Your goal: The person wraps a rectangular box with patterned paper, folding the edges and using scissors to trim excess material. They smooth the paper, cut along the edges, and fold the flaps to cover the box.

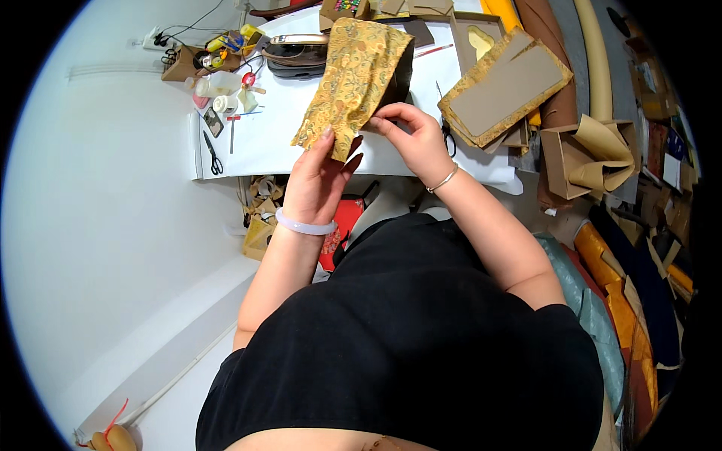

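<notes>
Both hands — left hand (320,177), right hand (417,139) — grip a gold brocade cloth (353,83) above the white table (271,135)

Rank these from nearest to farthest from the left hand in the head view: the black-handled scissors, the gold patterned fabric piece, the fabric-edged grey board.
1. gold patterned fabric piece, pinched in the left hand.
2. black-handled scissors, on the white table to its left.
3. fabric-edged grey board, far to its right, past the right hand.

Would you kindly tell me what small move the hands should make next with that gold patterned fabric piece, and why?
Probably smooth the loose lower corner down. The left hand supports the gold patterned brocade fabric piece from below, while the right hand pinches its lower right edge beside the dark inner board; the corner near the left thumb hangs free and slightly crumpled.
</notes>
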The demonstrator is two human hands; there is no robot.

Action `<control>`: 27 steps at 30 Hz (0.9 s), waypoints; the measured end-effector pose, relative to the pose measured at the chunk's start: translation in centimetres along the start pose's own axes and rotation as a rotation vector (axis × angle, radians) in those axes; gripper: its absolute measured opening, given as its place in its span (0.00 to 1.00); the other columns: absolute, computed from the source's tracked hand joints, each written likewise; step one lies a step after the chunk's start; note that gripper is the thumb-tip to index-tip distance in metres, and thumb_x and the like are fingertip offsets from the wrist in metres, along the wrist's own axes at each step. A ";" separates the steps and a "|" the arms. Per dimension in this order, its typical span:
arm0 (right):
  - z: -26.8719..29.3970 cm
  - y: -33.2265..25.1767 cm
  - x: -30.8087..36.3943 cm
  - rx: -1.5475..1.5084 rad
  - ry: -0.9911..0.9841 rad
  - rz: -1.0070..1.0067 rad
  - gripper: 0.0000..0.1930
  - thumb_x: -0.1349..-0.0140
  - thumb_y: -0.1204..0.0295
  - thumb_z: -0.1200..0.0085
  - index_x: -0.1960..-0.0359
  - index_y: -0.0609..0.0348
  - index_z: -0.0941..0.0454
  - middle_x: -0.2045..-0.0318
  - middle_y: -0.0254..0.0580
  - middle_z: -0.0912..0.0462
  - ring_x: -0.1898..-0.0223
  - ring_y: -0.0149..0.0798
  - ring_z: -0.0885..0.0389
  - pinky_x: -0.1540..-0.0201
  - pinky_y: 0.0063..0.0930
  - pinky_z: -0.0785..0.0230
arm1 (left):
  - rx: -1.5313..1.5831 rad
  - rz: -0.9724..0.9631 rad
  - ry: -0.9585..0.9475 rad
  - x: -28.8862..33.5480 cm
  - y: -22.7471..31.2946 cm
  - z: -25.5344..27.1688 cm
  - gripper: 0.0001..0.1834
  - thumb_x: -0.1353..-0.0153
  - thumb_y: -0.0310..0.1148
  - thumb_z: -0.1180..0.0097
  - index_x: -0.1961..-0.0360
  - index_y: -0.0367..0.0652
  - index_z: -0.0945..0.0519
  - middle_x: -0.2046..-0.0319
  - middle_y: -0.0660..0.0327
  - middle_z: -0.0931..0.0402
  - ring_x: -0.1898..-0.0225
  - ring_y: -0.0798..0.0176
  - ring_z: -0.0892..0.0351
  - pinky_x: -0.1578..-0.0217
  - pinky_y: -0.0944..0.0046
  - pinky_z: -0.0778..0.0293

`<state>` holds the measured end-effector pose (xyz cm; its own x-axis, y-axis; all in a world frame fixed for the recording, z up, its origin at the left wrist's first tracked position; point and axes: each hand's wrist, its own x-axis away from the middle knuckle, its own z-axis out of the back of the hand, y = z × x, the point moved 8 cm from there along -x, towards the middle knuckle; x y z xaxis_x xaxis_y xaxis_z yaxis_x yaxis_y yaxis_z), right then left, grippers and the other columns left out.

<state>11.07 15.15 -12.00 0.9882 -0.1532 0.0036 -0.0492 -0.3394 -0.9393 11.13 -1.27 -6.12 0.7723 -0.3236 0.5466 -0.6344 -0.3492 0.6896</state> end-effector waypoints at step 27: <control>-0.8 -1.2 1.6 0.168 -0.445 -0.137 0.35 0.39 0.77 0.45 0.29 0.65 0.41 0.31 0.49 0.33 0.27 0.41 0.40 0.26 0.35 0.48 | -0.107 -0.135 -0.031 0.1 -0.6 -0.2 0.20 0.28 0.34 0.43 0.39 0.37 0.25 0.42 0.58 0.22 0.40 0.63 0.23 0.38 0.61 0.30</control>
<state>12.55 14.52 -10.63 0.9518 0.3061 0.0185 0.0733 -0.1685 -0.9830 11.60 -0.95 -6.35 0.8477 -0.3079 0.4320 -0.5169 -0.2966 0.8030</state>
